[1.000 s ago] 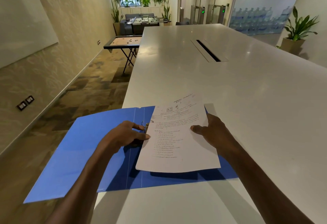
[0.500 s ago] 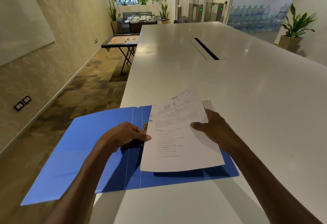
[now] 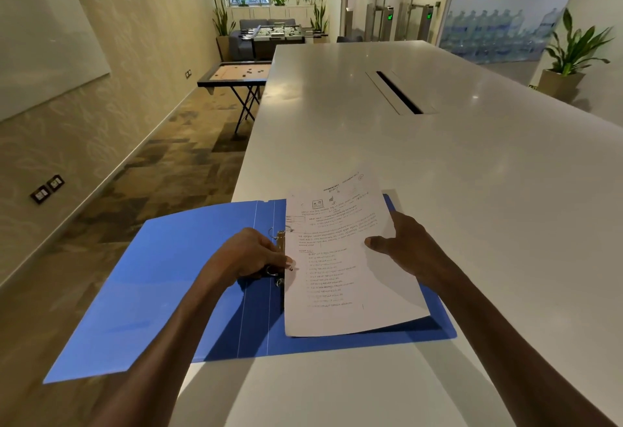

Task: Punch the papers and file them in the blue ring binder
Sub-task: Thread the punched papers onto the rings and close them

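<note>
Head view. A blue ring binder lies open and flat at the near left corner of a long white table, its left cover overhanging the table edge above the carpeted floor. The metal ring mechanism stands along the spine, between the two hands.

The left hand rests palm down on the spine, its fingers curled narrowly and touching the rings; whether they grip the mechanism or merely press on it cannot be told. Just beyond the fingertips lies the left margin of the papers, a thin printed stack over the binder's right cover. The far rings show just above the fingers, the near ring just below them.

The right hand holds the papers at their right edge: the thumb lies on top of the printed face, pointing left, and the other fingers are hidden beneath the sheets. The stack's near edge is raised off the cover and casts a shadow on it. The far edge reaches past the binder over the bare table. Whether the holes sit on the rings cannot be told.
</note>
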The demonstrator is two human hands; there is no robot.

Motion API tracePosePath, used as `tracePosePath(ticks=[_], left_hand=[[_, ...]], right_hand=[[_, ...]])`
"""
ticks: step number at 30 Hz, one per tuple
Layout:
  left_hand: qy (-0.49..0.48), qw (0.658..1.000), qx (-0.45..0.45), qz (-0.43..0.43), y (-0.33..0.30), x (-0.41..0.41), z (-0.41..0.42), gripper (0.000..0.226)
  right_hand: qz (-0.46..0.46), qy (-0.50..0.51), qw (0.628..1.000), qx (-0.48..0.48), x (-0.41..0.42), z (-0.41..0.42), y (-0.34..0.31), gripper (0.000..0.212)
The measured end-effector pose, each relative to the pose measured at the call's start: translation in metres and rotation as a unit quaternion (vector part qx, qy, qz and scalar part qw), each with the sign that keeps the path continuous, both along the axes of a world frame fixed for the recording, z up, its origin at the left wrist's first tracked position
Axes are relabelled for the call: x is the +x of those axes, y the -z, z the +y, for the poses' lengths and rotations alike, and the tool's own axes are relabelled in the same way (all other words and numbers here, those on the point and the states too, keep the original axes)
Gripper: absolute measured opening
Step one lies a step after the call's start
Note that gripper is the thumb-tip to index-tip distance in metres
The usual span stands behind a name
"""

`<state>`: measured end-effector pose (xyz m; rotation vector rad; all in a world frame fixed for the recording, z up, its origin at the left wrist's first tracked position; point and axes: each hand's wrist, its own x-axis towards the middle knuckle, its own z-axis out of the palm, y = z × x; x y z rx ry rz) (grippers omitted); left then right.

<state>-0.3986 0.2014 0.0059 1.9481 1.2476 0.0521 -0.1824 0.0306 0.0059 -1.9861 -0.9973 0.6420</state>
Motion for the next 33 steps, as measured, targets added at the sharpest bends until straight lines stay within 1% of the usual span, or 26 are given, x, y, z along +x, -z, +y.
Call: tracePosePath(ticks=[3,5,7,10,12,13,15,16,17,18,19,21,23,25,29,33], left_hand=[[-0.009,0.996,0.08,0.035,0.007,0.002,0.002,0.026],[-0.009,0.992,0.112,0.053,0.008,0.001,0.002,0.028],[-0.006,0.991,0.122,0.062,0.007,0.001,0.001,0.029],[-0.001,0.989,0.126,0.073,0.005,0.001,0.0,0.031],[0.0,0.99,0.122,0.072,0.006,0.0,-0.001,0.031],[0.001,0.991,0.113,0.067,0.006,0.0,-0.001,0.031],[-0.006,0.997,0.067,0.036,0.004,-0.003,-0.001,0.033],[-0.016,0.999,0.025,0.011,0.002,-0.005,-0.001,0.031],[-0.029,0.999,-0.018,-0.015,-0.001,-0.008,-0.001,0.029],[-0.04,0.997,-0.054,-0.037,-0.003,-0.011,0.0,0.027],[-0.049,0.994,-0.081,-0.056,-0.005,-0.015,0.0,0.027],[-0.056,0.988,-0.119,-0.083,-0.005,-0.022,0.001,0.026],[-0.062,0.98,-0.154,-0.111,-0.003,-0.028,0.0,0.024],[-0.067,0.969,-0.187,-0.148,0.0,-0.035,-0.001,0.021],[-0.075,0.944,-0.236,-0.216,0.005,-0.046,-0.002,0.016],[-0.071,0.938,-0.235,-0.245,0.011,-0.052,-0.006,0.018]], right_hand=[[0.006,-0.001,1.0,-0.001,0.0,0.001,0.003,0.046],[0.006,-0.003,1.0,-0.008,0.0,0.003,0.005,0.044],[-0.015,0.002,1.0,-0.026,0.001,0.005,0.009,0.04],[-0.088,0.027,0.992,-0.082,0.004,0.006,0.014,0.033],[-0.118,0.048,0.985,-0.114,0.003,0.005,0.015,0.037],[-0.147,0.058,0.978,-0.135,0.002,0.004,0.014,0.041],[-0.256,0.073,0.948,-0.176,-0.004,0.001,0.012,0.047],[-0.31,0.08,0.931,-0.174,-0.007,0.0,0.012,0.046],[-0.343,0.082,0.923,-0.151,-0.01,0.001,0.011,0.044],[-0.348,0.073,0.928,-0.112,-0.014,0.003,0.01,0.04],[-0.335,0.052,0.938,-0.069,-0.019,0.006,0.008,0.036],[-0.275,-0.021,0.961,0.003,-0.029,0.016,0.001,0.025],[-0.212,-0.103,0.971,0.037,-0.045,0.025,-0.006,0.016],[-0.154,-0.151,0.976,0.038,-0.061,0.034,-0.007,0.016],[-0.028,-0.175,0.984,0.023,-0.079,0.046,0.004,0.016],[0.101,-0.183,0.977,0.03,-0.085,0.048,0.015,0.016]])
